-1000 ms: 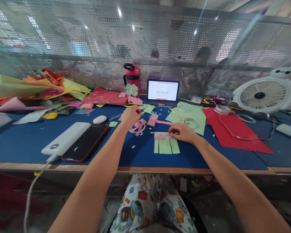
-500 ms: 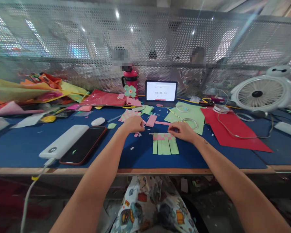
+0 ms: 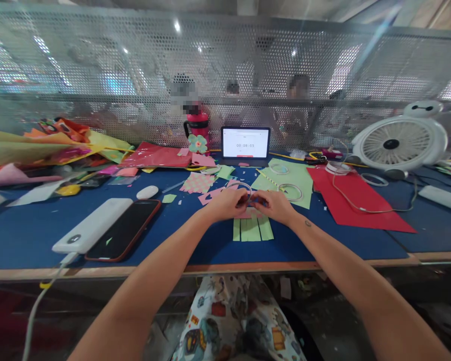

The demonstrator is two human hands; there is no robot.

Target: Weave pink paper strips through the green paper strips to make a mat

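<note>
My left hand [image 3: 225, 204] is closed on a roll of clear tape [image 3: 250, 189], whose ring stands up above the fingers. Right beside it, my right hand [image 3: 277, 204] is pinched at the roll's edge; whatever lies between its fingertips is too small to make out. Both hands hover over a woven paper piece [image 3: 252, 229], with pale green strips hanging toward me and a pink-and-green band partly hidden by my fingers. Left of the hands lie a pink checked paper [image 3: 198, 183] and a cut pink piece [image 3: 207, 196].
A phone [image 3: 124, 230], a white power bank [image 3: 93, 225] and a mouse [image 3: 147, 192] lie left. Behind stand a tablet [image 3: 245, 144] and a red bottle [image 3: 198, 125]. Green paper [image 3: 304, 185] with tape rolls, red paper [image 3: 357, 200] and a fan [image 3: 400, 143] are right.
My left hand has moved right and now holds the tape roll against my right hand. The right hand has shifted slightly left. The whole view has turned a little.
</note>
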